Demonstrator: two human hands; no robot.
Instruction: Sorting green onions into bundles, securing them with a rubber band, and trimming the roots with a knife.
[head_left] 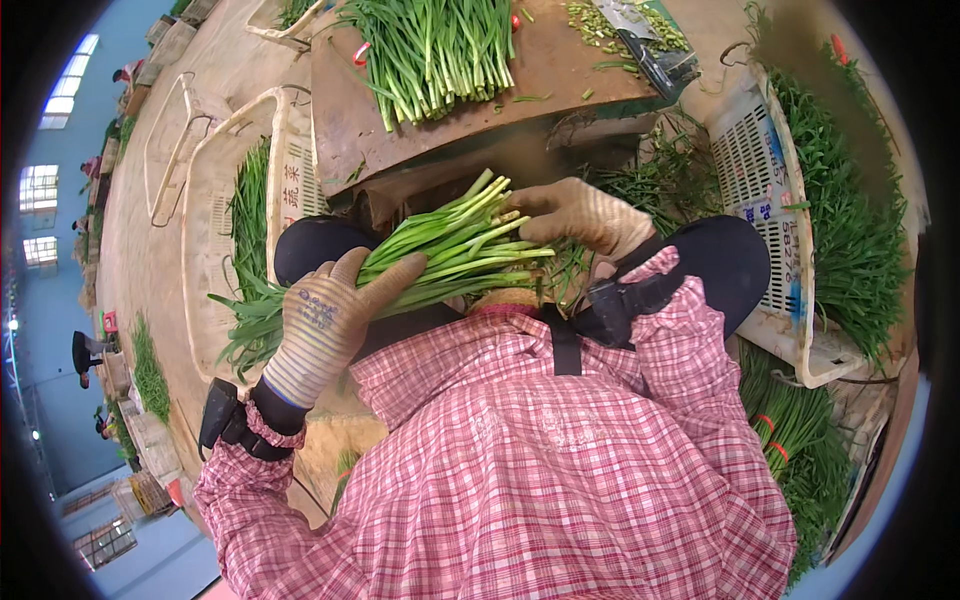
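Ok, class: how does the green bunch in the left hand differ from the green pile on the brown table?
The held bunch is in the left hand; the green pile lies on the brown table. The held bunch's pale ends point right; the green pile's point toward the person. The held bunch looks smaller than the green pile. Both have long green leaves and paler stalk ends.
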